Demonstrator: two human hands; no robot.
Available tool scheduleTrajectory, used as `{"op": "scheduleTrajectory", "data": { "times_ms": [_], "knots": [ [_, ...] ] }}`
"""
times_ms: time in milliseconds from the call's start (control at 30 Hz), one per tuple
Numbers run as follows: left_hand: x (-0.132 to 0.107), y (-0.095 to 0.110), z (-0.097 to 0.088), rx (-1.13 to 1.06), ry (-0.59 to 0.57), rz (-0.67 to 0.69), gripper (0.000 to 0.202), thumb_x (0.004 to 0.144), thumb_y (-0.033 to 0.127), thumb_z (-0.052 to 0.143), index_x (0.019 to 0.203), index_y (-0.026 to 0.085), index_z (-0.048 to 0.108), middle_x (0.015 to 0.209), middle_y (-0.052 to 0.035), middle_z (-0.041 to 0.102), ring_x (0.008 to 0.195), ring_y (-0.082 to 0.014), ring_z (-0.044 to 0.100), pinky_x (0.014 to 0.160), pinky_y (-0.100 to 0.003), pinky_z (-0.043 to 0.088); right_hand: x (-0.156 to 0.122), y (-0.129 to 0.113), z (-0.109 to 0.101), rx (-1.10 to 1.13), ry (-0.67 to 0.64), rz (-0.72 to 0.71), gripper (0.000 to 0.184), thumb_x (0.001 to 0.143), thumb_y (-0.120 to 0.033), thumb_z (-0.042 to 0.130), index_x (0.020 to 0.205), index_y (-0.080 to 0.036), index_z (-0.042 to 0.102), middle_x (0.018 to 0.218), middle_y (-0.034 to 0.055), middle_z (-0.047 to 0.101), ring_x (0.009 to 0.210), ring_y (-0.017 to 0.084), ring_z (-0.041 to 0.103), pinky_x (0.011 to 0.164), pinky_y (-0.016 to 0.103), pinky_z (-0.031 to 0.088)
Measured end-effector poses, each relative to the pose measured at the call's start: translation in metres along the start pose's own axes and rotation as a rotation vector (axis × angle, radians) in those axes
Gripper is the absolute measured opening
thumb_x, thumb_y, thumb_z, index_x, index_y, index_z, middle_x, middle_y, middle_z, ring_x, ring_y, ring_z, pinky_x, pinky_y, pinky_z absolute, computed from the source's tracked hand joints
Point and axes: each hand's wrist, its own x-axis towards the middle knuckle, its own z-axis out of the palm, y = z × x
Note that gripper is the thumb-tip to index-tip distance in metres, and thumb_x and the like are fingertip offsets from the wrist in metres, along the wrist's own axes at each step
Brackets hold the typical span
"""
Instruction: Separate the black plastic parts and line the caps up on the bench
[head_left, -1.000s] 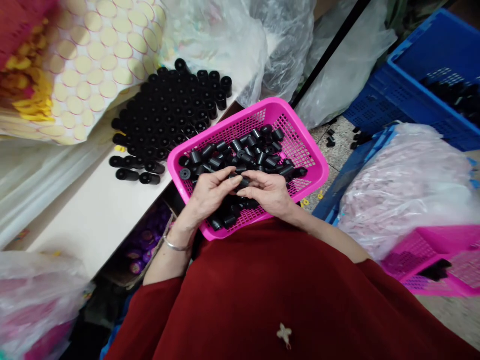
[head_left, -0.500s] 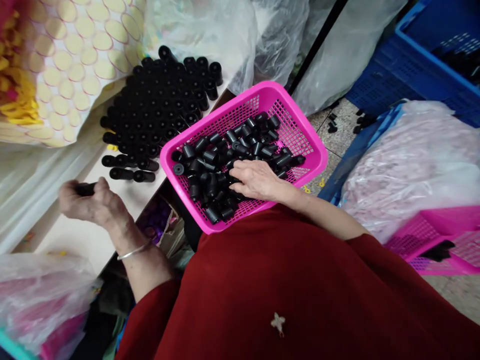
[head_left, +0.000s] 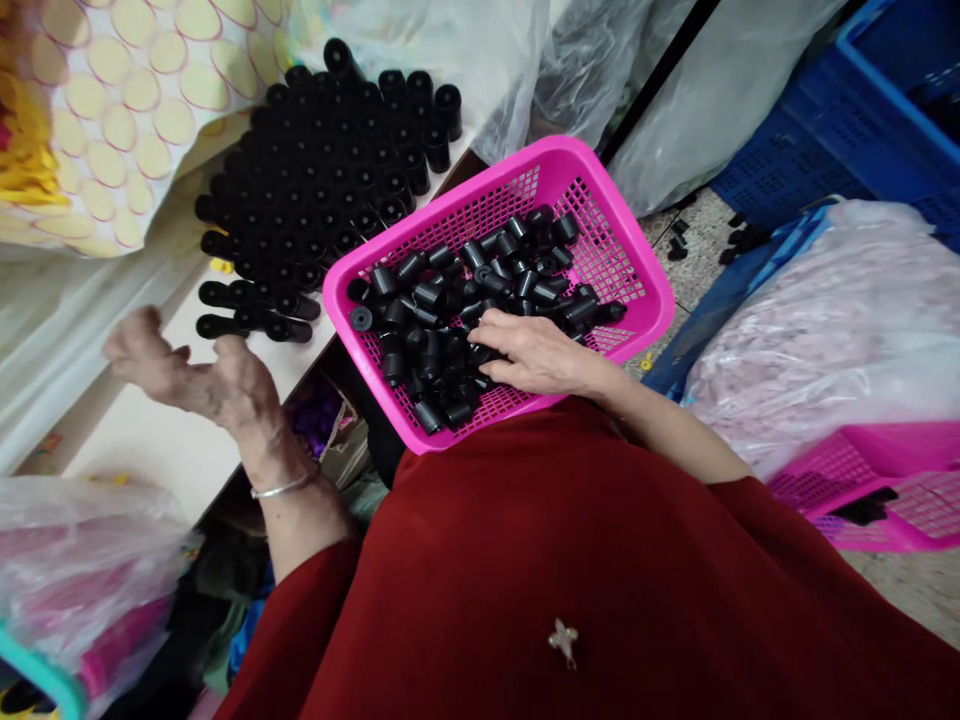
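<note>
My left hand hovers over the pale tabletop with thumb and fingers apart, and no piece shows in it. Just beyond it, black plastic tubes stand packed upright in rows. The nearest tube is at the left end of the front row. My right hand reaches into a pink mesh basket. Its fingers and thumb curl around a black plastic cylinder, mostly hidden among the other loose black cylinders. The basket rests against my red garment, by the table edge.
Patterned sheeting and yellow pieces lie at upper left. Clear plastic bags stand behind the basket. At right are blue crates, a filled plastic bag and another pink basket. Black pieces lie on the floor.
My left hand has let go of a black tube, which now stands at the front row's left end. Its fingers have opened. My right hand stays in the basket; the view has shifted slightly.
</note>
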Motion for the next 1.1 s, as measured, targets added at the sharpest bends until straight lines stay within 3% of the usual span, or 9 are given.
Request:
{"op": "scheduleTrajectory", "data": {
  "times_ms": [33,67,167,233,400,500,667,900,1100],
  "knots": [
    [-0.003,0.013,0.001,-0.013,0.066,0.096,0.042,0.068,0.019,0.057,0.109,0.013,0.054,0.112,-0.0115,0.058,0.109,-0.03,0.046,0.092,-0.048,0.038,-0.001,0.004,-0.001,0.155,0.06,0.012,0.025,0.084,-0.021,0.055,0.106,-0.013,0.061,0.098,0.0057,0.055,0.08,0.014,0.051,0.071,0.03,0.041],
    [-0.007,0.027,0.002,-0.064,-0.039,0.24,0.034,0.069,0.02,0.058,0.103,0.015,0.059,0.105,-0.0092,0.063,0.103,-0.0279,0.052,0.097,-0.049,0.037,-0.002,0.007,-0.001,0.317,0.118,0.032,0.025,0.082,-0.023,0.058,0.105,-0.013,0.062,0.095,0.0042,0.054,0.077,0.013,0.051,0.07,0.03,0.042],
    [-0.017,0.061,0.007,-0.173,-0.584,0.591,0.028,0.076,0.019,0.051,0.098,0.022,0.067,0.103,-0.0049,0.07,0.109,-0.0271,0.054,0.101,-0.048,0.039,-0.003,0.009,0.004,0.808,0.225,0.176,0.022,0.077,-0.027,0.063,0.095,-0.014,0.063,0.083,0.0001,0.055,0.067,0.01,0.051,0.064,0.027,0.045],
    [-0.021,0.072,0.01,-0.118,-0.782,0.685,0.034,0.076,0.018,0.049,0.103,0.024,0.069,0.11,-0.0052,0.069,0.114,-0.0292,0.052,0.096,-0.048,0.042,-0.002,0.006,0.008,1.128,0.229,0.292,0.022,0.074,-0.028,0.067,0.09,-0.014,0.061,0.076,-0.0015,0.057,0.062,0.009,0.054,0.059,0.026,0.047],
    [-0.021,0.068,0.018,-0.023,-0.918,0.73,0.025,0.083,0.022,0.053,0.101,0.021,0.071,0.109,-0.0102,0.067,0.092,-0.0266,0.058,0.082,-0.044,0.047,-0.001,0.002,0.01,1.619,0.211,0.389,0.02,0.072,-0.021,0.069,0.085,-0.015,0.057,0.068,-0.0011,0.063,0.058,0.01,0.062,0.057,0.025,0.053],
    [-0.017,0.066,0.024,-0.09,-0.862,0.699,0.022,0.09,0.033,0.056,0.101,0.02,0.069,0.107,-0.011,0.067,0.089,-0.0251,0.059,0.082,-0.042,0.049,-0.003,0.003,0.009,1.706,0.232,0.396,0.018,0.075,-0.016,0.065,0.092,-0.013,0.059,0.071,0.0,0.065,0.059,0.01,0.064,0.058,0.024,0.055],
    [-0.022,0.079,0.028,-0.386,-0.686,0.42,0.033,0.084,0.047,0.066,0.103,0.02,0.068,0.102,-0.0081,0.07,0.096,-0.0241,0.063,0.089,-0.04,0.05,-0.008,0.001,0.01,1.729,0.216,0.36,0.018,0.079,-0.017,0.065,0.095,-0.012,0.061,0.075,0.001,0.066,0.063,0.01,0.065,0.061,0.025,0.057],
    [-0.045,0.12,0.041,-1.157,-0.921,-0.422,0.041,0.072,0.055,0.075,0.091,0.019,0.068,0.082,-0.0046,0.069,0.068,-0.016,0.065,0.063,-0.029,0.054,-0.01,-0.02,0.008,1.533,0.465,0.211,0.037,0.072,-0.032,0.08,0.099,-0.017,0.06,0.084,-0.0014,0.065,0.066,0.008,0.064,0.064,0.023,0.057],
    [-0.046,0.134,0.054,-1.258,-1.039,-0.594,0.051,0.071,0.066,0.071,0.085,0.018,0.065,0.069,-0.0051,0.066,0.063,-0.0191,0.065,0.053,-0.03,0.053,-0.004,-0.023,0.005,1.277,0.601,0.15,0.041,0.072,-0.04,0.08,0.099,-0.018,0.06,0.083,-0.0024,0.063,0.066,0.006,0.059,0.064,0.021,0.053]
  ]
}}
